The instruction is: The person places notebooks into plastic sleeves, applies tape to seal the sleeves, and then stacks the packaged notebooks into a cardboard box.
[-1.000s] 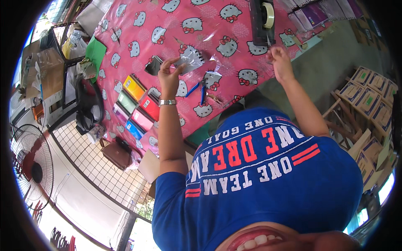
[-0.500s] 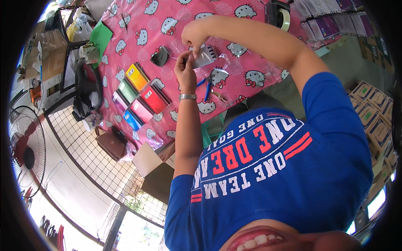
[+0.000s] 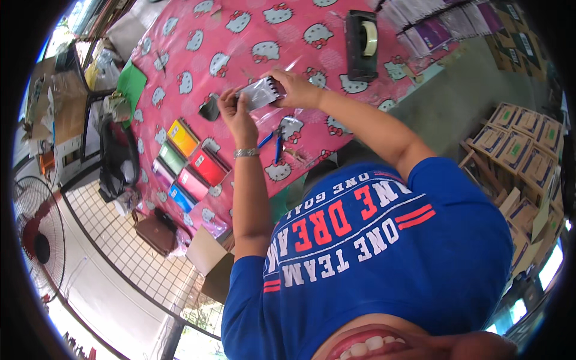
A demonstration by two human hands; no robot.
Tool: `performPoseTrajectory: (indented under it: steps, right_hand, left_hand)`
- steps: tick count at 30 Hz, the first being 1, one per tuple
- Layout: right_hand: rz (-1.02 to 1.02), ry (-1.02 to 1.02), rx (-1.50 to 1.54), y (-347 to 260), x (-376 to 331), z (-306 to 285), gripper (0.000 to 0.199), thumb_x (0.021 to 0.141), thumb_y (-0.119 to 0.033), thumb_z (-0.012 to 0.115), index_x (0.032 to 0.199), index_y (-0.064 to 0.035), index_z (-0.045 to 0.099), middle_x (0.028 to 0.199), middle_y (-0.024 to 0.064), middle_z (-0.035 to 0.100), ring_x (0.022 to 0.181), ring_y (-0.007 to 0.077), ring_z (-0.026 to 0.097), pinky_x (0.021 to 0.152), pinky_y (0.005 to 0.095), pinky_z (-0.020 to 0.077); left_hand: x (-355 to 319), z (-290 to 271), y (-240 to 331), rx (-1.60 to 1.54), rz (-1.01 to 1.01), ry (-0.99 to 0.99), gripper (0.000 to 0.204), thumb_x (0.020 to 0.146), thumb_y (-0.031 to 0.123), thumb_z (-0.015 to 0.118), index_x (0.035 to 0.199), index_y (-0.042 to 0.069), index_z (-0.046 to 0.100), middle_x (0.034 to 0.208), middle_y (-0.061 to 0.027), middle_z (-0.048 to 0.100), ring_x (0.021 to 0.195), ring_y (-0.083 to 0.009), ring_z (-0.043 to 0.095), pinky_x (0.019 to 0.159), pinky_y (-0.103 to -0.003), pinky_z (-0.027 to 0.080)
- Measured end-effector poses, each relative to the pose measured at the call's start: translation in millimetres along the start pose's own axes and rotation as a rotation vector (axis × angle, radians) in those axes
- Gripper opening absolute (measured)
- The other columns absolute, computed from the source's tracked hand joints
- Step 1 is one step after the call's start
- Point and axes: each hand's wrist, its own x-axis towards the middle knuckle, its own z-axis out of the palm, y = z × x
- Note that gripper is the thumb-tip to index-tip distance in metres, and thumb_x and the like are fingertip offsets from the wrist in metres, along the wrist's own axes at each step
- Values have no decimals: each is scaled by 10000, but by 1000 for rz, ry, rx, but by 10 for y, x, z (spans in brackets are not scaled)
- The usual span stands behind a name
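A wide tabletop (image 3: 198,36) under a pink cloth printed with white cartoon cats fills the upper half of the view, its near edge running just in front of the person's blue shirt (image 3: 384,252). Past its right edge, stacked cardboard boxes (image 3: 522,144) stand on the floor; past its left edge are a black bag (image 3: 117,162), a brown bag (image 3: 155,231) and a red standing fan (image 3: 36,240). At the far right corner lie bundles of purple-and-white packets (image 3: 444,24), and just beside them a black tape dispenser (image 3: 362,43) with a roll in it. Along the left edge sits a row of coloured card cases (image 3: 186,165), yellow, green, red, pink and blue, close together. A green sheet (image 3: 131,87) lies further along that edge.

Above the middle of the tabletop, both hands hold a small clear plastic packet (image 3: 259,94) with a dark item inside, lifted clear of the cloth. The left hand (image 3: 235,114) pinches its near left end, fingers closed on it; the right hand (image 3: 294,89) clamps the far right end, thumb and fingers together on the plastic. Just left of the packet a small dark object (image 3: 210,109) rests on the cloth. Under the left wrist lie blue pens (image 3: 273,143), partly hidden by the forearm.
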Motion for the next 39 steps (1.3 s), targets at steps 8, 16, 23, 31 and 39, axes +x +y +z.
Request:
performPoseTrajectory:
  steps: [8, 16, 23, 31, 39]
  right_hand:
    - [191, 1179, 418, 40, -1306, -2021, 441, 906, -338, 558, 1201, -17, 486, 1106, 132, 563, 1018, 281, 558, 906, 442, 437]
    - [775, 1257, 54, 1213, -1510, -3337, 688, 925, -497, 452, 1286, 88, 418, 1289, 223, 486, 1112, 303, 524, 932, 395, 415]
    - [-11, 1215, -995, 152, -724, -2073, 540, 832, -278, 654, 1252, 15, 483, 1199, 195, 537, 1150, 356, 467, 979, 440, 344]
    - [-285, -180, -126, -652, 701, 1056, 274, 845, -162, 622, 1097, -55, 612, 1019, 104, 631, 950, 221, 609, 829, 345, 470]
    - [-132, -235, -161, -835, 2047, 3535, 442, 779, -338, 681, 1061, -5, 611, 913, 150, 645, 912, 280, 630, 780, 393, 492]
  left_hand:
    - [-428, -205, -43, 538, -8, -91, 227, 898, 112, 558, 1105, 20, 543, 1133, -106, 563, 1082, -203, 518, 926, -320, 400]
    - [-843, -485, -266, 947, 53, -272, 195, 800, 72, 638, 992, 44, 631, 1111, -129, 589, 1089, -286, 530, 951, -368, 395]
    - [-1048, -1175, -49, 957, 17, 146, 190, 794, 96, 636, 981, 62, 623, 1063, -133, 602, 1049, -314, 539, 929, -401, 408]
    - [-435, -2684, 405, 778, 14, 686, 175, 808, 93, 643, 966, 17, 640, 920, -78, 636, 845, -172, 583, 781, -303, 461]
    - [-118, -4572, 365, 947, -216, 954, 281, 740, 162, 685, 968, 2, 651, 912, -156, 666, 832, -261, 635, 764, -364, 488]
